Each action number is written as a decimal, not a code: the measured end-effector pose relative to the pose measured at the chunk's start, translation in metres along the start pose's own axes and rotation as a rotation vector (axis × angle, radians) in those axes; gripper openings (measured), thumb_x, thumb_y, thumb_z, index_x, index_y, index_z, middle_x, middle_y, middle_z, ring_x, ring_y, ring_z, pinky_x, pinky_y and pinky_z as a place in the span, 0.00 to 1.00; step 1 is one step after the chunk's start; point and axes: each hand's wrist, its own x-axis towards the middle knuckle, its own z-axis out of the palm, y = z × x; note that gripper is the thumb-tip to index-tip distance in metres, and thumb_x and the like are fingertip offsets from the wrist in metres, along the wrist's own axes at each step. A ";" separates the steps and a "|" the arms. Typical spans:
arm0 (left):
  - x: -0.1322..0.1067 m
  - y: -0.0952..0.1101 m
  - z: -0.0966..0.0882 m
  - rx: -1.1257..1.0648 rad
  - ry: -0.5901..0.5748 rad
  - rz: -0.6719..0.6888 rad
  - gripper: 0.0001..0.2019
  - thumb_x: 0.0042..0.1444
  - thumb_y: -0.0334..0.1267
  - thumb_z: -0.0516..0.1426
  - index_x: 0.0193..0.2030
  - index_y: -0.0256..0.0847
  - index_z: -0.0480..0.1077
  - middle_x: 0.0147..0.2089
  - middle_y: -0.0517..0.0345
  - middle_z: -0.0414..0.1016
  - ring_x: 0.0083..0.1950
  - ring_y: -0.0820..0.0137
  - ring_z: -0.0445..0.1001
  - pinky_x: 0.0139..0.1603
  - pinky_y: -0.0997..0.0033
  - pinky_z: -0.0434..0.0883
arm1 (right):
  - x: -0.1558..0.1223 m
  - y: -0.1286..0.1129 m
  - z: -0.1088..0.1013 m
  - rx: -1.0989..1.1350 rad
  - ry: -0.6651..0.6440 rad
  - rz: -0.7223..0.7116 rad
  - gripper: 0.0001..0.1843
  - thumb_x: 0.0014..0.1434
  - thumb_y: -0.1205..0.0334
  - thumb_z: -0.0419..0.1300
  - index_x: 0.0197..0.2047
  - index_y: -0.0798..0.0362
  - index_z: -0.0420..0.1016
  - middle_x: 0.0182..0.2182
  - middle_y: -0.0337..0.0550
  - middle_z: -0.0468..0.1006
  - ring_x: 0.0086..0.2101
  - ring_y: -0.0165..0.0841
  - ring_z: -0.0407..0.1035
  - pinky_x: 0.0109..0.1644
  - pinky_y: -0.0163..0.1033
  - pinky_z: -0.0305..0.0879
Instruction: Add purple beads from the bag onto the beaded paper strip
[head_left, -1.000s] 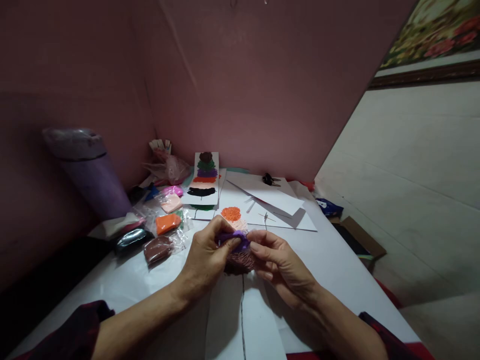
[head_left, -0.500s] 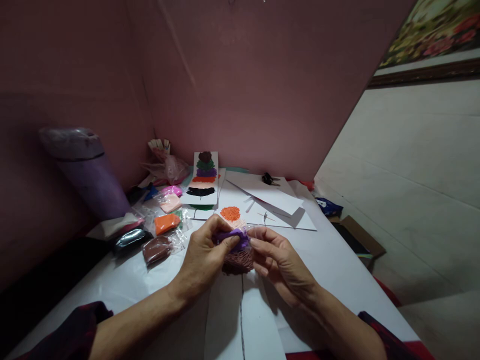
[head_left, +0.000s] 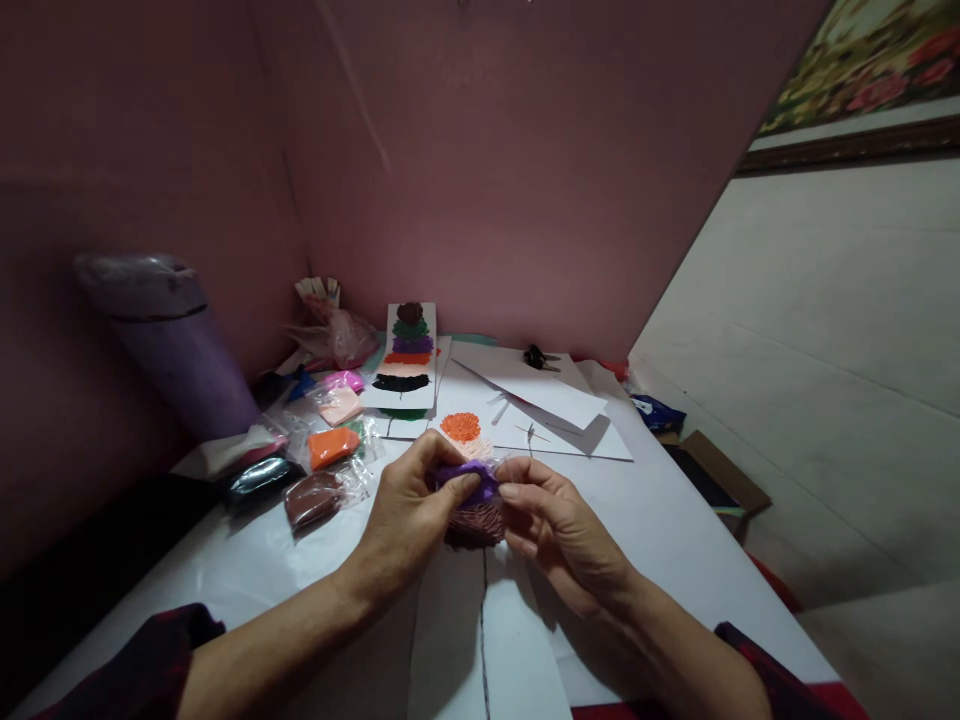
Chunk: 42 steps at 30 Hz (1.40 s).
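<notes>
Card: smooth, matt paper. Brown patch on card: rough, ridged. Left of card: packets, glossy plastic.

Towards the near left of the white table, my left sleeve is dark, almost black, mottled with deep red, its pattern too dim to read. Towards the table's near right, my right sleeve shows similar dark cloth. Both loose cuffs stop well short of my bare left hand and right hand.
</notes>
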 end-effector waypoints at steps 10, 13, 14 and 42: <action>-0.001 0.001 0.001 -0.043 -0.008 -0.011 0.08 0.53 0.39 0.60 0.31 0.40 0.65 0.30 0.61 0.70 0.32 0.71 0.69 0.33 0.70 0.66 | 0.001 0.006 0.002 0.008 -0.085 -0.060 0.10 0.47 0.65 0.68 0.35 0.57 0.78 0.22 0.36 0.71 0.16 0.19 0.53 0.18 0.27 0.49; -0.001 0.002 0.001 -0.042 -0.002 -0.018 0.08 0.53 0.39 0.60 0.31 0.39 0.65 0.29 0.61 0.70 0.31 0.71 0.69 0.33 0.71 0.67 | 0.001 0.008 0.001 0.027 -0.050 -0.098 0.11 0.47 0.64 0.69 0.36 0.56 0.77 0.24 0.36 0.72 0.18 0.20 0.55 0.19 0.27 0.52; -0.001 0.002 0.001 -0.041 0.003 -0.022 0.08 0.53 0.39 0.60 0.31 0.39 0.65 0.29 0.61 0.70 0.31 0.72 0.68 0.32 0.71 0.67 | 0.001 0.008 0.001 0.036 -0.037 -0.105 0.11 0.47 0.65 0.70 0.36 0.55 0.76 0.24 0.35 0.71 0.18 0.20 0.55 0.19 0.26 0.52; 0.001 0.002 -0.001 -0.119 0.021 -0.067 0.08 0.51 0.38 0.61 0.30 0.39 0.65 0.27 0.63 0.70 0.29 0.74 0.68 0.29 0.75 0.66 | -0.001 0.001 0.002 0.003 -0.037 -0.065 0.16 0.41 0.65 0.76 0.34 0.54 0.78 0.30 0.39 0.79 0.27 0.28 0.71 0.32 0.32 0.67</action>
